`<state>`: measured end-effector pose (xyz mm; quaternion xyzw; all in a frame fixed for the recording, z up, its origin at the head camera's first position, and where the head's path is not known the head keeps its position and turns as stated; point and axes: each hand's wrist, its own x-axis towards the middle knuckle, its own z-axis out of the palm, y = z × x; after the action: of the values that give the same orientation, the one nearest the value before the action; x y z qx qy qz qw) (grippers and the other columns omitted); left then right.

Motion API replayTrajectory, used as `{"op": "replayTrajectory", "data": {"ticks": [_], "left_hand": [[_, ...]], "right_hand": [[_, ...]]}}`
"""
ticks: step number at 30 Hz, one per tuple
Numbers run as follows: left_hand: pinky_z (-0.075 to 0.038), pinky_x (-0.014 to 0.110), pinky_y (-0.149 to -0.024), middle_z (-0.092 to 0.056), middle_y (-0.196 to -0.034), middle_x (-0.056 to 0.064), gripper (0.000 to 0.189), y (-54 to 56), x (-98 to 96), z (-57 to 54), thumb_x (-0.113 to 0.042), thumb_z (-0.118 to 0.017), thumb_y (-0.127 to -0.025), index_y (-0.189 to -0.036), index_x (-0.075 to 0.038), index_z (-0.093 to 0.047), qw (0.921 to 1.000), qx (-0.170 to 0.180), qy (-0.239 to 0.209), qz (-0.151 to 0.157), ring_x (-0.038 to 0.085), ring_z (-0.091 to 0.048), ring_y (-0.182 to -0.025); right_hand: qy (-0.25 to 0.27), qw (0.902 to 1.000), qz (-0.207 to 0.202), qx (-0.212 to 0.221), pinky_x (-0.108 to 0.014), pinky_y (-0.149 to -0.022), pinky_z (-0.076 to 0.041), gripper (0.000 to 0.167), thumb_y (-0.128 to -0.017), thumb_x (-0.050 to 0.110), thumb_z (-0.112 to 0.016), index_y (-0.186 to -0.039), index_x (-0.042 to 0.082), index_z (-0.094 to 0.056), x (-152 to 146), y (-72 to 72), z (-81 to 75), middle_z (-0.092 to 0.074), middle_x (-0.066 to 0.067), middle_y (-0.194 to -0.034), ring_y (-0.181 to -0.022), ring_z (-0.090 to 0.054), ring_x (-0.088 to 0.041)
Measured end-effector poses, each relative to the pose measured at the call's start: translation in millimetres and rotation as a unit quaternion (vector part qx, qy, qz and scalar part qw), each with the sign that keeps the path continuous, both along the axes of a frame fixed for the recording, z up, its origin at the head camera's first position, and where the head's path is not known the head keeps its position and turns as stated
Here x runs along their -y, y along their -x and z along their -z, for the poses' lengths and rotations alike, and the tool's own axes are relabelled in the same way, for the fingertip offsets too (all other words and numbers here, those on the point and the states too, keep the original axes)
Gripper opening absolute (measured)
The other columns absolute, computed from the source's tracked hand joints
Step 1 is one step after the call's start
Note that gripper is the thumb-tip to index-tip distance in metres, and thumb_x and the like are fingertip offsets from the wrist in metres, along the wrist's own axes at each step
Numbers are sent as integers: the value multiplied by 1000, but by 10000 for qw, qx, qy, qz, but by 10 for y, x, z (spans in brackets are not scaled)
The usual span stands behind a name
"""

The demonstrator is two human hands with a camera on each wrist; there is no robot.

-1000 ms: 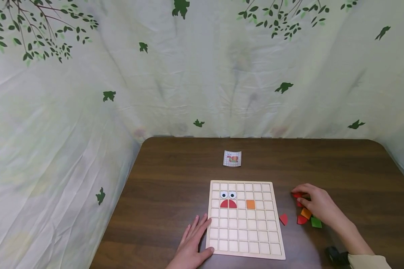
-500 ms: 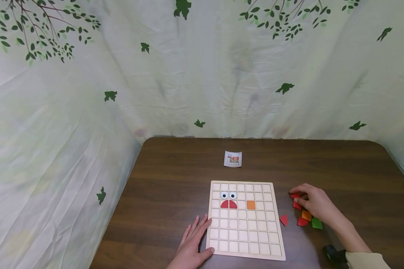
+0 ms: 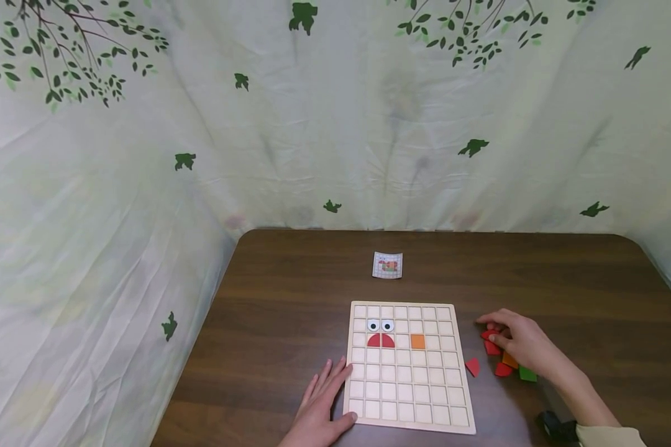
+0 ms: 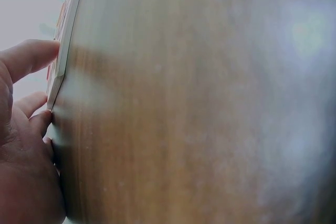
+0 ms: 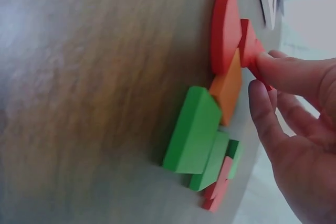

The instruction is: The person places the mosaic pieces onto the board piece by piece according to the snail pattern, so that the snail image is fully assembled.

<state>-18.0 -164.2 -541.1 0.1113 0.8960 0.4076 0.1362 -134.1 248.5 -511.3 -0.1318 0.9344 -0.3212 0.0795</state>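
Note:
My left hand rests at the left edge of a pale wooden grid board, fingers spread and touching its rim. On the board sit two googly-eye pieces, two red quarter-round pieces and an orange square. To the right of the board, my right hand is over a cluster of coloured wooden pieces. Its thumb and fingers pinch a small red piece, partly hidden by the fingertips. Beside it lie a red curved block, an orange block and a green block.
A small picture card with a coloured grid pattern lies behind the board. One loose red piece lies close to the board's right edge. More green and red pieces lie beyond the green block. A leaf-printed curtain hangs behind the table.
My right hand has shifted slightly left, and red pieces under its fingers have slid left and toward the front. My left hand stays at the board's edge.

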Motion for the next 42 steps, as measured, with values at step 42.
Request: {"op": "replayTrajectory", "data": {"ticks": [42], "left_hand": [[-2, 50, -109, -24, -161, -6, 78, -9, 10, 37, -27, -72, -84, -153, -25, -36, 9999, 64, 93, -17, 28, -10, -149]], "right_hand": [[-23, 9998, 157, 154, -29, -61, -45, 8, -89, 8, -71, -93, 14, -67, 44, -91, 6, -59, 6, -76, -67, -52, -11]]}}
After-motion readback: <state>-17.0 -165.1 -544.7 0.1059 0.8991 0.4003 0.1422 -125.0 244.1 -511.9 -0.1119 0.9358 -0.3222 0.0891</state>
